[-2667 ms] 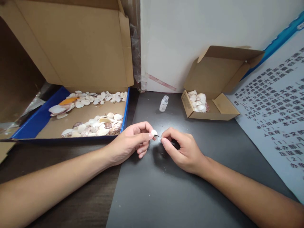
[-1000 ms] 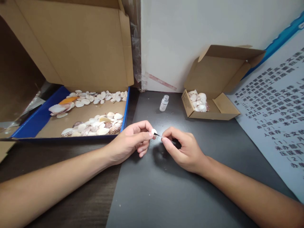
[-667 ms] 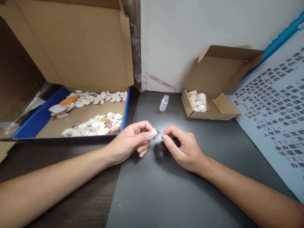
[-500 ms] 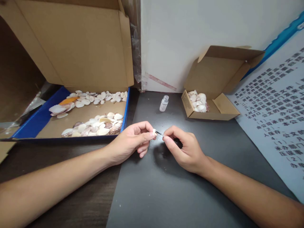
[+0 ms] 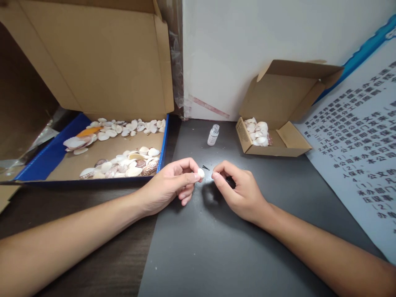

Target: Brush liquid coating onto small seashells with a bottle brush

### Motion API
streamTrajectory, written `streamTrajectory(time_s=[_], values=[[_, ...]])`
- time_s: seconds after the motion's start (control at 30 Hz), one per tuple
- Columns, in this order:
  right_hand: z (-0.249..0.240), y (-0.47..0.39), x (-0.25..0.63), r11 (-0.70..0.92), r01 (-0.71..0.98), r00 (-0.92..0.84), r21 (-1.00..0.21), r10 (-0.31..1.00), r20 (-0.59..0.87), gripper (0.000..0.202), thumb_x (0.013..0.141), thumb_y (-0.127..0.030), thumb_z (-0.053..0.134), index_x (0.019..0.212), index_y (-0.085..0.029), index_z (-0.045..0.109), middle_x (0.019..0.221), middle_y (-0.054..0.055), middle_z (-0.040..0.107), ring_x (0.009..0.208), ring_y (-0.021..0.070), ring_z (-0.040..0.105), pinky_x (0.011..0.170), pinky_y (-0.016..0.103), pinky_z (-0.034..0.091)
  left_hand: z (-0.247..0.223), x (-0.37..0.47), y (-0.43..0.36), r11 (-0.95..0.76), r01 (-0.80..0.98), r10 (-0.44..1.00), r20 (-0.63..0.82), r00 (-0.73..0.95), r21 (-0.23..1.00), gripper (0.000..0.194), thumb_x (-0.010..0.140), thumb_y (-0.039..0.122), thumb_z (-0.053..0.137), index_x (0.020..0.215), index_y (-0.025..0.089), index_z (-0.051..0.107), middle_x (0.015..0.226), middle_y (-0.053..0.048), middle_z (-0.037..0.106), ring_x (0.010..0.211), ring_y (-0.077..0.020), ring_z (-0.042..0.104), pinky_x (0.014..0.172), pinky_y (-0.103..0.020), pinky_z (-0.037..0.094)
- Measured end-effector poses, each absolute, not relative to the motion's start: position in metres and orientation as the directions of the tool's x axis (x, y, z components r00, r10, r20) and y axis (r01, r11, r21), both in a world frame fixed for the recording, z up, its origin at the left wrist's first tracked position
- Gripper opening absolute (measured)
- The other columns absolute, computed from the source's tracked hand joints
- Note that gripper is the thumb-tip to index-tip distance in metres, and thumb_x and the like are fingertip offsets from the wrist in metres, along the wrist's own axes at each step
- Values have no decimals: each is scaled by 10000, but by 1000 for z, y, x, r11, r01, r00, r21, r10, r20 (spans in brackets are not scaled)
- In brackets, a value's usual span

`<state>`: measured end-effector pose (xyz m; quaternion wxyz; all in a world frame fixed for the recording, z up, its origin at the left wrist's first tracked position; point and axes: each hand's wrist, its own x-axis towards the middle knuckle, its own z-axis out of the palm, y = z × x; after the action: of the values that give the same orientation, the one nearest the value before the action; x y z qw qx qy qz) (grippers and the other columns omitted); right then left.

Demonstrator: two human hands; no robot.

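- Shell [image 5: 201,173], small and white, is pinched between thumb and forefinger of the left hand [image 5: 173,183].
- Brush [image 5: 205,167], black-tipped, is pinched in the right hand [image 5: 236,189], its tip just beside the shell.
- Bottle [image 5: 212,137], uncapped, stands upright ahead of the gap between the hands.
- Blue box [image 5: 64,142], lid up, lies beyond and left of the left hand, its near corner close to the knuckles; loose shells [image 5: 122,163] lie inside.
- Small carton [image 5: 276,149], lid raised, sits beyond and right of the right hand, holding more shells.
- White panel [image 5: 222,57] rises past the bottle, closing the far side.
- Printed sheet [image 5: 355,136] slants along the right hand's outer side.
- Counter [image 5: 185,255], grey beneath both hands, stretches from them toward the body; its border with brown wood passes under the left wrist.
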<state>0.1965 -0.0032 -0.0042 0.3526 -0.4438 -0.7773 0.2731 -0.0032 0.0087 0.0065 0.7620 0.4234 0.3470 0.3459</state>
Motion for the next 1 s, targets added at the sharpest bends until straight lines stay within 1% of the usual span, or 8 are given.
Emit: streamTrajectory(time_s=[0.17, 0.27, 0.33, 0.4, 0.5, 0.63, 0.83, 1.0], values=[[-4, -3, 197, 498, 451, -432, -741, 848, 307, 128, 937, -230, 492, 825, -201, 546, 612, -43, 536, 536, 100, 475, 548, 216, 389, 6, -3, 8, 404, -239, 820, -234, 522, 883, 215, 814, 274, 721, 816, 184, 527, 533, 90, 444, 437, -45, 372, 420, -159, 428], [-5, -2, 197, 459, 493, -376, -739, 878, 295, 135, 941, -242, 495, 821, -202, 543, 611, -43, 531, 539, 103, 476, 539, 216, 384, 7, -3, 8, 401, -241, 823, -231, 519, 884, 208, 813, 271, 719, 816, 183, 531, 530, 90, 439, 438, -46, 372, 420, -158, 429], [-4, -2, 197, 468, 476, -360, -745, 876, 321, 138, 944, -240, 491, 817, -204, 534, 605, -45, 522, 537, 103, 469, 537, 215, 383, 7, -3, 8, 402, -237, 822, -235, 518, 885, 209, 812, 272, 721, 813, 183, 532, 527, 91, 434, 440, -46, 371, 421, -156, 427], [-4, -2, 197, 501, 444, -394, -743, 854, 340, 129, 943, -232, 488, 825, -205, 533, 608, -46, 523, 534, 101, 463, 542, 217, 383, 6, -3, 8, 402, -232, 822, -237, 518, 886, 213, 807, 273, 725, 811, 183, 532, 535, 90, 436, 440, -45, 372, 420, -157, 426], [-5, -3, 197, 506, 446, -446, -738, 841, 307, 127, 945, -234, 487, 831, -204, 535, 621, -44, 533, 538, 100, 467, 555, 223, 381, 6, -3, 8, 397, -235, 824, -232, 517, 887, 216, 801, 271, 729, 811, 184, 531, 550, 87, 451, 437, -44, 376, 417, -161, 428], [-5, -2, 197, 465, 467, -402, -752, 869, 288, 161, 963, -251, 475, 816, -202, 519, 627, -43, 530, 558, 102, 470, 566, 223, 378, 6, -3, 8, 392, -236, 823, -224, 522, 889, 198, 818, 258, 714, 811, 183, 530, 523, 94, 438, 432, -45, 375, 423, -159, 434], [-3, -2, 198, 487, 419, -475, -766, 837, 272, 161, 963, -245, 468, 813, -202, 506, 636, -42, 523, 561, 103, 460, 571, 228, 375, 6, -4, 8, 395, -242, 823, -225, 521, 886, 189, 818, 246, 707, 827, 180, 530, 553, 87, 456, 438, -41, 378, 419, -159, 435], [-4, -3, 198, 476, 424, -435, -771, 853, 287, 152, 953, -218, 469, 805, -201, 498, 625, -49, 510, 549, 96, 444, 558, 219, 360, 6, -3, 8, 400, -253, 821, -222, 527, 881, 195, 821, 243, 707, 818, 176, 525, 542, 92, 444, 436, -40, 381, 419, -156, 438]])
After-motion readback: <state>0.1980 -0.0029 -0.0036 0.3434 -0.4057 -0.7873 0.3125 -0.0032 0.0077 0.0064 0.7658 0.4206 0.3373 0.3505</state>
